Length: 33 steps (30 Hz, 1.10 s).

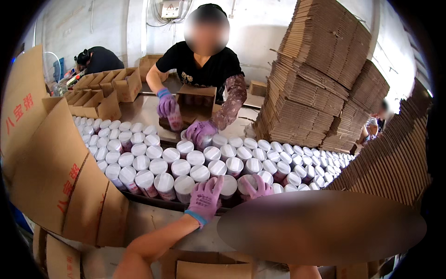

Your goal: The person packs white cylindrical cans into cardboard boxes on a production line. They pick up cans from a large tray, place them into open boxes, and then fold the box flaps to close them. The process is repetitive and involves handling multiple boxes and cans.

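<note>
My left hand (205, 198), in a purple coated glove with a blue cuff, reaches into the front row of white-lidded cans (181, 168). Its fingers lie against the left side of one can (228, 187); what is under the palm is hidden. Further right, my right hand (259, 188), gloved alike, has its thumb and fingers around the top of another can (244, 186). A dark blurred patch covers the right wrist and forearm. The cans stand upright in close rows behind a low dark rail (156, 203).
Across the cans, a co-worker (205, 66) in purple gloves handles cans beside an open carton (197, 91). Large cardboard flaps (69, 167) with red print rise at left. Flattened cartons (313, 76) are stacked high at right. Divided cartons (104, 83) stand behind. Another carton (212, 270) is below me.
</note>
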### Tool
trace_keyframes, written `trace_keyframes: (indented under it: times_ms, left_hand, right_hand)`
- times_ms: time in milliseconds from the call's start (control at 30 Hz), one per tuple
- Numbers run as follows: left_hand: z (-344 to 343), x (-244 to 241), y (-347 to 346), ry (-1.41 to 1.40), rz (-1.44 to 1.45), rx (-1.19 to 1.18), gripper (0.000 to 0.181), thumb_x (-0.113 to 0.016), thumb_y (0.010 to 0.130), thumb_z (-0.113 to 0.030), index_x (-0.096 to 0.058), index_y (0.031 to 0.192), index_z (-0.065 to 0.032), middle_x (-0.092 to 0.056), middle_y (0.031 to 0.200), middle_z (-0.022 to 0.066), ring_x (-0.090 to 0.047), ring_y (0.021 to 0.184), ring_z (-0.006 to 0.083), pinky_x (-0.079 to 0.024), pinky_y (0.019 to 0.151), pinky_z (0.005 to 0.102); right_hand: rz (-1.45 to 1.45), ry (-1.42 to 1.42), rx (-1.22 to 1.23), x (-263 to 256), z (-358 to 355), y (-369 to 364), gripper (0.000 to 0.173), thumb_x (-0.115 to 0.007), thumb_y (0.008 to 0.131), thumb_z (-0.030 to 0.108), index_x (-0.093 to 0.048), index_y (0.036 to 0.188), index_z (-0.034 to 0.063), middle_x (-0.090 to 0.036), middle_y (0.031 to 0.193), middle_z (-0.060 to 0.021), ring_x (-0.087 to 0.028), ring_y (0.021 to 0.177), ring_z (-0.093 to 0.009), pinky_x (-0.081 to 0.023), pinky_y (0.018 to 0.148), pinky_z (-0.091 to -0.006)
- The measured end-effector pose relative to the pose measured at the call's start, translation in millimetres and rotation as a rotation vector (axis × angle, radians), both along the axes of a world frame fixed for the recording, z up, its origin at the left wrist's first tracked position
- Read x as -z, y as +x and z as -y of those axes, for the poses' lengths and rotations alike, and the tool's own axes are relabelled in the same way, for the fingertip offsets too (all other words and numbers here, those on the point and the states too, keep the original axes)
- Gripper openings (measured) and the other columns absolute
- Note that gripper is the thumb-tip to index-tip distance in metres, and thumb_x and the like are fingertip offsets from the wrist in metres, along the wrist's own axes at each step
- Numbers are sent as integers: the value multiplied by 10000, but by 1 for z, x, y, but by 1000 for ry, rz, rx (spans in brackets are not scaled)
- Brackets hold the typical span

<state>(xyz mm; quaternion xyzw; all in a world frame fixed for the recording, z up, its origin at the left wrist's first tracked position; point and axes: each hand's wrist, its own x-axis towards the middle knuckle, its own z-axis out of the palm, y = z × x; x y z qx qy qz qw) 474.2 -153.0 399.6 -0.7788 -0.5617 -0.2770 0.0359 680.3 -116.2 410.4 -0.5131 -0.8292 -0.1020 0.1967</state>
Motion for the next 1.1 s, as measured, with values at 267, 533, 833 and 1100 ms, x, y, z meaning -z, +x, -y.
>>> trace_keyframes:
  times_ms: [267, 533, 833, 1100]
  left_hand:
    - [100, -66, -28, -316, 26, 120, 808, -669, 727, -280, -279, 1400, -58, -470, 1234, 176, -467, 1075, 361, -336, 954, 480]
    - [138, 21, -63, -1597, 372, 628, 713, -554, 801, -563, -460, 1312, -74, -491, 1301, 203, -430, 1236, 299, -311, 1031, 371]
    - [27, -64, -15, -17, -8, 80, 613, -598, 772, -392, -443, 1282, -89, -483, 1234, 172, -422, 1167, 361, -328, 975, 481]
    - [9, -17, -9, 16, -316, 6, 613, -632, 737, -264, -441, 1282, -57, -441, 1233, 158, -373, 1214, 340, -238, 1068, 496]
  right_hand:
    - [-23, -255, -397, -64, 90, -6, 640, -581, 799, 440, -415, 1321, 109, -506, 1175, -153, -534, 1040, -291, -439, 864, -429]
    - [60, -1188, -804, -25, 116, 3, 692, -583, 775, 494, -399, 1339, 138, -440, 1255, -137, -448, 1124, -305, -374, 921, -493]
    - [237, 55, -208, -61, 8, -29, 749, -585, 749, 555, -381, 1359, 171, -367, 1345, -118, -352, 1218, -321, -301, 985, -564]
    - [311, 195, -438, -8, -18, 18, 711, -566, 769, 484, -392, 1346, 107, -538, 1217, -31, -529, 1073, -244, -411, 861, -459]
